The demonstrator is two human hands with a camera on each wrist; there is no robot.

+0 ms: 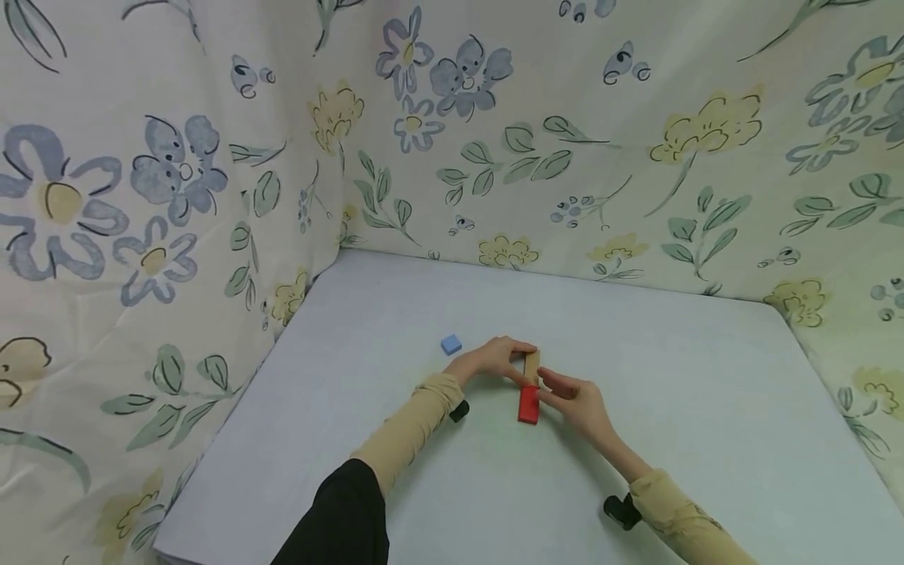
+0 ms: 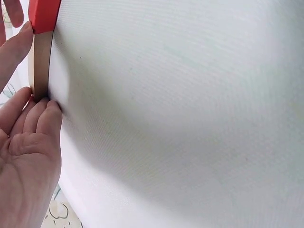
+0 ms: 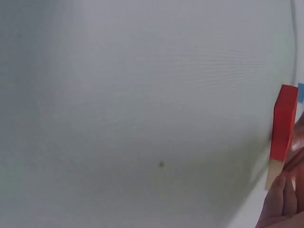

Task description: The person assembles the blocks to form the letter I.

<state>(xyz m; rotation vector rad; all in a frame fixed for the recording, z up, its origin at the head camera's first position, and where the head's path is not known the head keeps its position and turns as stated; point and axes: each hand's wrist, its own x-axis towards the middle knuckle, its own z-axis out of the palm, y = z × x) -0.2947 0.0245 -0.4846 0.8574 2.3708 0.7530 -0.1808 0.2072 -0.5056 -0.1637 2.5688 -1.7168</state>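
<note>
With the left hand (image 1: 497, 356) we are pinching the wood block (image 1: 532, 366), presumably aligning it against the red block (image 1: 528, 406); right hand (image 1: 581, 402): cannot tell.

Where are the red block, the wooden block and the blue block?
Red block (image 1: 528, 406): head view, middle of its top face.
Wooden block (image 2: 42, 65): left wrist view, on its long side face.
Blue block (image 1: 450, 343): head view, on its top face.

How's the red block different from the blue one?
The red block is long, but the blue block is shorter. The red block meets the wooden block end to end, while the blue block sits apart. Both are on the white table.
</note>
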